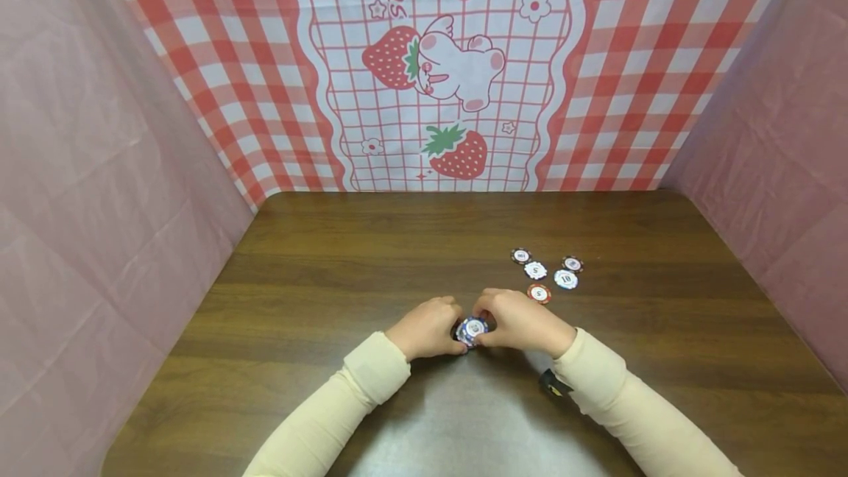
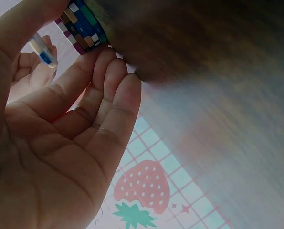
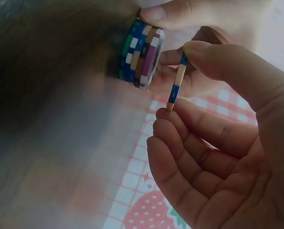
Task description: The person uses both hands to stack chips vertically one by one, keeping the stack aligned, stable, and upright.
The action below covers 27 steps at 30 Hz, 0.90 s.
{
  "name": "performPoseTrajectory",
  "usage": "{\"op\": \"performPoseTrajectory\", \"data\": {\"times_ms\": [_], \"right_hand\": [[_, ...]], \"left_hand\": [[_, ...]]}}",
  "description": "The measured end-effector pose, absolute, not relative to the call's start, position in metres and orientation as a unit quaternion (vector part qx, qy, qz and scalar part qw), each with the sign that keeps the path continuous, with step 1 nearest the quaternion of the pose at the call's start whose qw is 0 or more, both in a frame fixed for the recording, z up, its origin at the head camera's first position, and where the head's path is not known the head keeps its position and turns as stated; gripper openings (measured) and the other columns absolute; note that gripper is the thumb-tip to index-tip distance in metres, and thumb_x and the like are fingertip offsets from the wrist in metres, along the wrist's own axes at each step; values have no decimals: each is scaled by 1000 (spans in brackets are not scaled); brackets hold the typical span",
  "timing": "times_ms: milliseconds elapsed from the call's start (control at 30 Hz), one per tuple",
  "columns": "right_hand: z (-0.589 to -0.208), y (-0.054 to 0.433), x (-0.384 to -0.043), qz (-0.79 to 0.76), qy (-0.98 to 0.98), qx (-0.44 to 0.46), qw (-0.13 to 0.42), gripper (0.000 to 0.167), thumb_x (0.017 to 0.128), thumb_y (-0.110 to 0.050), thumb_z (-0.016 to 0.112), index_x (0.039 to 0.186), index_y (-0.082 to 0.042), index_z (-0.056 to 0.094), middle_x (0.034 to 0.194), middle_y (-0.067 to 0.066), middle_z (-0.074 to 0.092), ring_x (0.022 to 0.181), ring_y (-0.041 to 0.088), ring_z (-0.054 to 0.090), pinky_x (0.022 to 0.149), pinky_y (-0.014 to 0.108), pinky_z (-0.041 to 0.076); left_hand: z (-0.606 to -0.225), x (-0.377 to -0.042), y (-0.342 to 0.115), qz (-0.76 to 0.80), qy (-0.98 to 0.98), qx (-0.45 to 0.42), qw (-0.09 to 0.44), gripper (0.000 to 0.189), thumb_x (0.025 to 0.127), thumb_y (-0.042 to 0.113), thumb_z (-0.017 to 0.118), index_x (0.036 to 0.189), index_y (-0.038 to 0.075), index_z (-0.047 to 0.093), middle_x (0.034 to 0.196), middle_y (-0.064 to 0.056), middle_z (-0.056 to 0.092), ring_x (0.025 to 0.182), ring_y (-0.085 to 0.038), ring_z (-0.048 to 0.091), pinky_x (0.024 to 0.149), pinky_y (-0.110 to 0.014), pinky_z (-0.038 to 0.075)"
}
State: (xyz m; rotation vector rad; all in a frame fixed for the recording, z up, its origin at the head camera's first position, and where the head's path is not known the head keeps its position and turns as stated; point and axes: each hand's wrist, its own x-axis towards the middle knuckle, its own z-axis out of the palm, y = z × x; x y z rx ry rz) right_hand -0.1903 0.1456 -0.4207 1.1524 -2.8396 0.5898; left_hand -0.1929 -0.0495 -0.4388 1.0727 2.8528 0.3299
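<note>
Facing each other above the surface [image 1: 318, 263] in the head view, both hands hold chips, near five loose discs [image 1: 535, 270]. Left wrist: the left hand [image 2: 60, 119] grips a chip stack [image 2: 84, 28]. Right wrist: the right hand [image 3: 218, 138] pinches a single chip [image 3: 178, 81] beside it.

The held blue chip [image 1: 475, 327] bears a marking too small to read.
</note>
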Motion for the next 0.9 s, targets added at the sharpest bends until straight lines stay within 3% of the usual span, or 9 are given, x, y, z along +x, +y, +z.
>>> {"op": "performPoseTrajectory", "data": {"times_ms": [900], "right_hand": [[-432, 136, -192, 189, -903, 386, 6, 20, 68, -19, 81, 83, -12, 69, 77, -5, 57, 67, 4, 46, 61, 21, 41]], "left_hand": [[-439, -193, -50, 114, 927, 357, 32, 29, 72, 34, 83, 85, 14, 66, 86, 3, 61, 75, -9, 54, 69, -24, 47]]}}
